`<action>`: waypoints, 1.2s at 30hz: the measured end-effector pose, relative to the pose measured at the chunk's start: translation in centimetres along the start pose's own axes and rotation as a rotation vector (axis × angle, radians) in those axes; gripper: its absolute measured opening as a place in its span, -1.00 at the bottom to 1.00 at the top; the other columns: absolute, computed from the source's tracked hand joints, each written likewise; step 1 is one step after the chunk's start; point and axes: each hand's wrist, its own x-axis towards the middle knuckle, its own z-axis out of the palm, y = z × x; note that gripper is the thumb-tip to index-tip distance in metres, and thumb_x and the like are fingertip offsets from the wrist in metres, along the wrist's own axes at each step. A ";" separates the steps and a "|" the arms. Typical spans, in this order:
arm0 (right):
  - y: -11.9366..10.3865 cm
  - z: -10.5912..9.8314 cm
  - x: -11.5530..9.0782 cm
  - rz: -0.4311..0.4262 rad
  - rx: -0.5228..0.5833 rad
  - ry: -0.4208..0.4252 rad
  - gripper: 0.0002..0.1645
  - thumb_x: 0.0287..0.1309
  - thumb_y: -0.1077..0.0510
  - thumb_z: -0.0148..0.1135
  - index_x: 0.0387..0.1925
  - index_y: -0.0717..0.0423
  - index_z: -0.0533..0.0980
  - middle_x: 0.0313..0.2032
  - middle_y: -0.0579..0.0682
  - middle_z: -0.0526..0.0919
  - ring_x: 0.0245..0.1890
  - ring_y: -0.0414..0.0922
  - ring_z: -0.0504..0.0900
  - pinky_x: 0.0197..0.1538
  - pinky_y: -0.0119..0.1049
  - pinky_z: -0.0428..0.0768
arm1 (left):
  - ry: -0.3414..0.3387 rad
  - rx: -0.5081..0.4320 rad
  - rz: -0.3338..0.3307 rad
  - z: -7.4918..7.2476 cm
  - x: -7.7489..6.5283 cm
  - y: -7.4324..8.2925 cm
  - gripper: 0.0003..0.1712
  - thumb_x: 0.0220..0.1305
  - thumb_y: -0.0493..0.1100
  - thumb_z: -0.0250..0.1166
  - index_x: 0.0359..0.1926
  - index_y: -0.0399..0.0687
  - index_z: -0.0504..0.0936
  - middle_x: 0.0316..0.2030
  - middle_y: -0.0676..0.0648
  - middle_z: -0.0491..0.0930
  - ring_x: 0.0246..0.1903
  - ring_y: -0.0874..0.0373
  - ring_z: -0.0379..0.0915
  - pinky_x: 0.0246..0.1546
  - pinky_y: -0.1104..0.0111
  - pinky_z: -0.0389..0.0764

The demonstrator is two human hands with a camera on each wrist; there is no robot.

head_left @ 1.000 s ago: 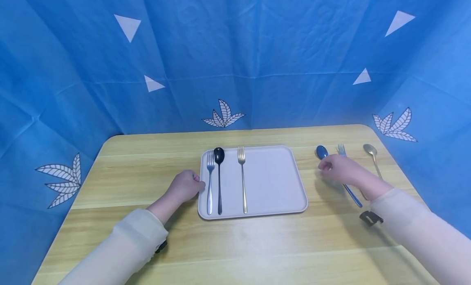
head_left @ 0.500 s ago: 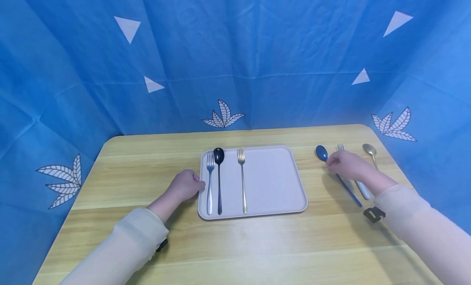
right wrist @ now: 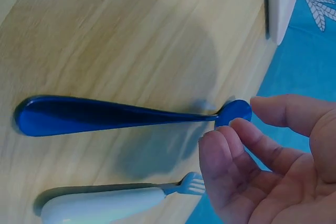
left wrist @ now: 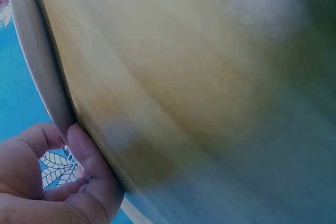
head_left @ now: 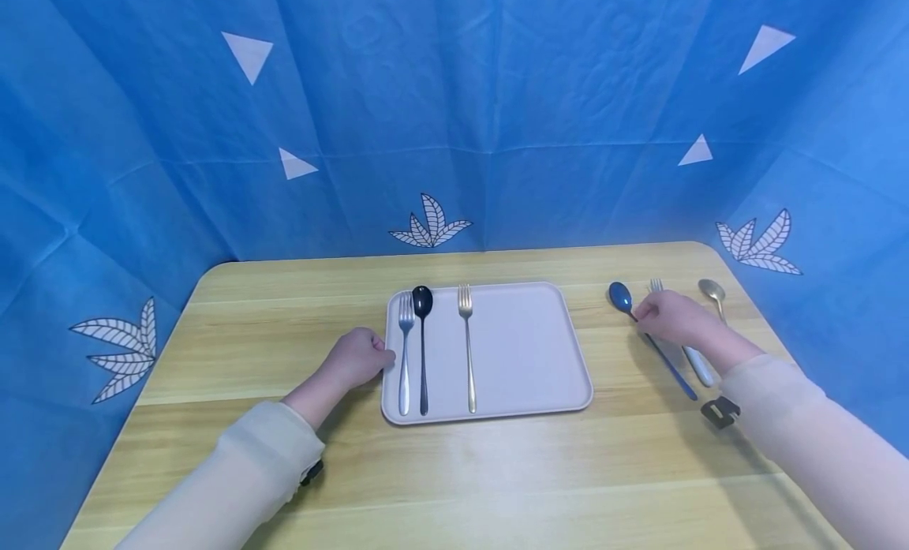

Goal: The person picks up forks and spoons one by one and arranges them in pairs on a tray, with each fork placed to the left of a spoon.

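Observation:
My left hand (head_left: 358, 357) pinches the left rim of a pale rectangular tray (head_left: 529, 349) between thumb and fingers; the left wrist view shows its rim (left wrist: 44, 51) from close by. On the tray lie a silver fork (head_left: 405, 368), a black spoon (head_left: 423, 353) and a gold fork (head_left: 469, 353). Over at the right, my right hand (head_left: 671, 317) hovers at the neck of a blue spoon (right wrist: 105, 116), which lies on the table. A gap shows between its thumb and fingertips. Beside the spoon is a fork with a white handle (right wrist: 105, 208), partly covered by the hand in the head view.
A gold spoon (head_left: 712, 289) lies farther right, its handle hidden by the right arm. The wooden table (head_left: 497, 471) ends at a blue curtain (head_left: 454, 100) behind. A dark strap piece (head_left: 720, 412) hangs under the right sleeve.
My right hand has shifted a little to the right, uncovering the blue spoon's neck and the fork's white handle. The left hand and the tray stay where they were.

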 end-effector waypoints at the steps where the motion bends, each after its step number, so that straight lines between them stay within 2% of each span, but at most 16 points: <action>1: 0.1 0.0 0.0 0.003 -0.002 0.000 -0.60 0.24 0.21 0.23 -0.01 0.47 0.50 -0.07 0.38 0.62 -0.10 0.26 0.61 -0.06 0.12 0.59 | 0.001 -0.001 0.002 0.0 0.0 0.0 -0.70 0.21 -0.16 0.27 -0.60 -0.09 0.41 -0.63 -0.02 0.37 -0.62 0.14 0.32 -0.54 0.33 0.38; 12: 1.0 0.7 1.0 0.026 -0.024 0.010 -0.57 0.18 0.18 0.27 -0.05 0.47 0.51 -0.07 0.39 0.63 -0.07 0.31 0.59 0.01 0.19 0.53 | -0.001 -0.008 0.005 0.1 0.1 -0.1 -0.71 0.21 -0.17 0.27 -0.59 -0.09 0.41 -0.63 -0.02 0.38 -0.61 0.13 0.32 -0.54 0.33 0.38; 21: 1.2 1.1 1.5 0.039 -0.026 0.002 -0.56 0.15 0.21 0.27 -0.05 0.50 0.48 -0.09 0.38 0.62 -0.12 0.26 0.60 -0.02 0.17 0.54 | -0.002 -0.017 0.000 0.1 0.1 -0.2 -0.71 0.20 -0.17 0.27 -0.59 -0.09 0.41 -0.63 -0.02 0.38 -0.62 0.13 0.32 -0.55 0.33 0.37; 32: 1.1 1.3 1.9 0.081 -0.036 -0.024 -0.48 0.11 0.28 0.23 0.06 0.54 0.39 0.07 0.49 0.52 -0.06 0.30 0.57 -0.02 0.14 0.56 | 0.000 -0.010 0.009 0.2 0.1 -0.2 -0.69 0.21 -0.17 0.25 -0.63 -0.07 0.39 -0.66 0.01 0.34 -0.64 0.15 0.29 -0.56 0.34 0.35; 34: 1.1 1.4 1.9 0.081 -0.042 -0.029 -0.56 0.09 0.30 0.21 -0.02 0.51 0.41 0.00 0.47 0.54 -0.14 0.24 0.57 -0.10 0.06 0.58 | 0.001 -0.009 0.010 0.2 0.0 -0.2 -0.68 0.20 -0.17 0.25 -0.63 -0.07 0.39 -0.67 0.01 0.34 -0.64 0.15 0.29 -0.56 0.34 0.35; 36: 1.1 1.5 2.0 0.079 -0.044 -0.036 -0.74 0.07 0.33 0.18 -0.20 0.42 0.41 -0.18 0.38 0.58 -0.29 0.13 0.55 -0.22 -0.05 0.56 | 0.001 -0.008 0.013 0.2 0.0 -0.2 -0.69 0.21 -0.17 0.25 -0.63 -0.07 0.39 -0.66 0.01 0.34 -0.63 0.15 0.29 -0.56 0.34 0.35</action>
